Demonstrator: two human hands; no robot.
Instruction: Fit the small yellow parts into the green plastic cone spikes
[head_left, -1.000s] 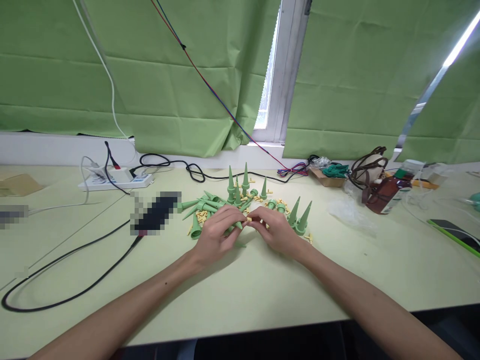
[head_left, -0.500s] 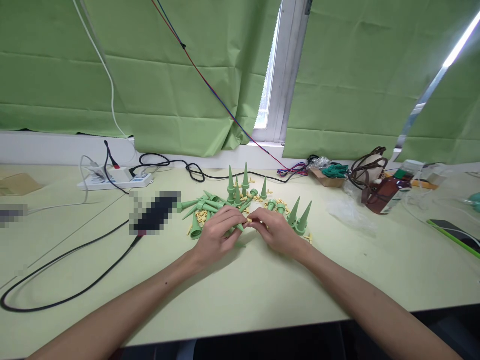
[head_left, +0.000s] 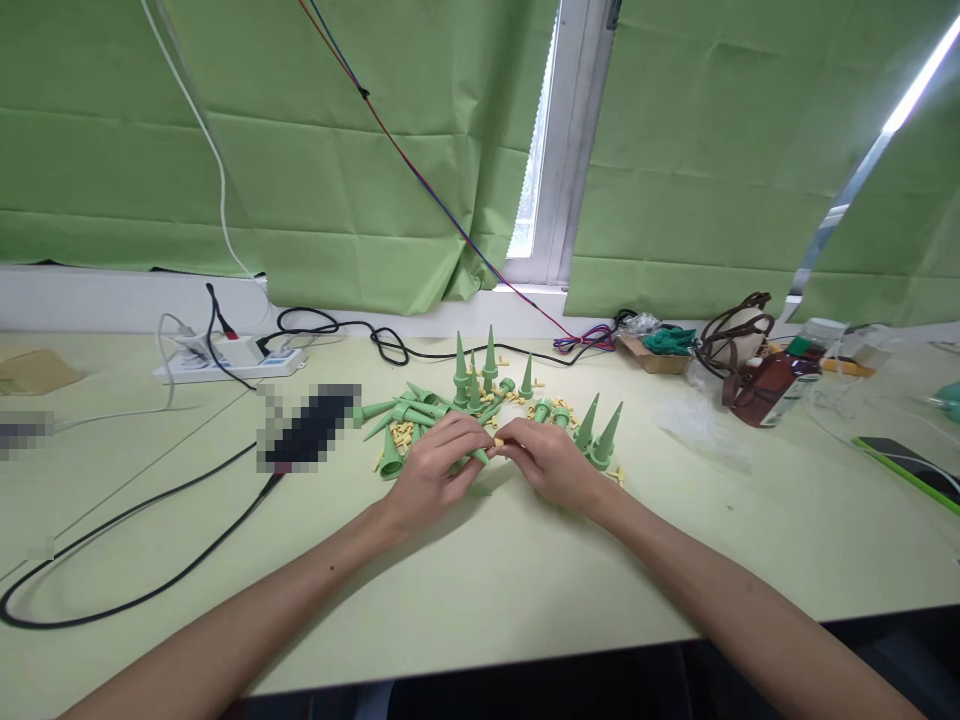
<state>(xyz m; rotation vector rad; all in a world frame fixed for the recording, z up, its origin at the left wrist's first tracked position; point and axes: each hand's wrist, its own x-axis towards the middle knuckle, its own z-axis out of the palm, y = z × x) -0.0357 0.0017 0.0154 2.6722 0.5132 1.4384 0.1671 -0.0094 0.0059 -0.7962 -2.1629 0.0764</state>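
Note:
My left hand (head_left: pixel 435 468) is closed around a green plastic watering spike (head_left: pixel 481 456), most of which the fingers hide. Against it, my right hand (head_left: pixel 553 464) pinches a small yellow valve piece (head_left: pixel 499 442) between thumb and fingertips. The two hands meet fingertip to fingertip just above the table, so the contact between the parts is hard to see. Behind my left hand lies a pile of green spikes (head_left: pixel 391 458) mixed with yellow pieces (head_left: pixel 403 433). Several spikes stand point up, among them one at the back (head_left: pixel 490 362) and a pair (head_left: pixel 604 440) beside my right hand.
A black cable (head_left: pixel 150 606) loops over the left of the table, near a white power strip (head_left: pixel 225 362) and a pixelated dark object (head_left: pixel 315 425). At the right are a plastic bag (head_left: pixel 701 430), a brown bottle (head_left: pixel 772 388) and a green-edged phone (head_left: pixel 911 470).
Both hands hold almost the same pose at the same spot. The view has shifted very slightly; nothing else visibly differs.

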